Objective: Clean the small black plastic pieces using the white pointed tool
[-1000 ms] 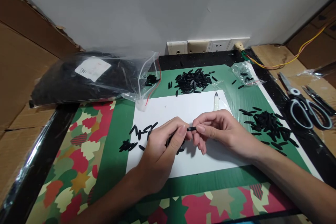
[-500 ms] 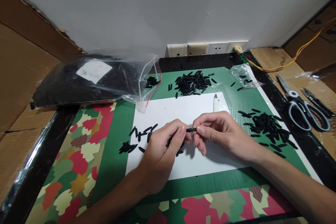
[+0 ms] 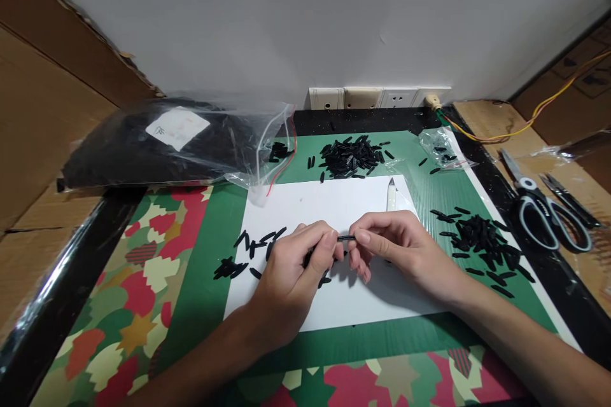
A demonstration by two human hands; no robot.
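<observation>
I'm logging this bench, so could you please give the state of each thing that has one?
left hand: pinching the small black piece
right hand: pinching its other end
small black piece: held level between both hands
big plastic bag: lying flat, mouth open
scissors: lying shut

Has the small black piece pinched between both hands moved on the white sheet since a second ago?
No. The black piece stays over the white sheet, below the knife tip; only the camera shifted.

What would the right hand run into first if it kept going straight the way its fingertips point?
The right hand points toward the person's left. First in line is the small black piece it pinches, then at once the left hand holding the piece's other end. Depth looks matched, since both grip the same piece.
</observation>
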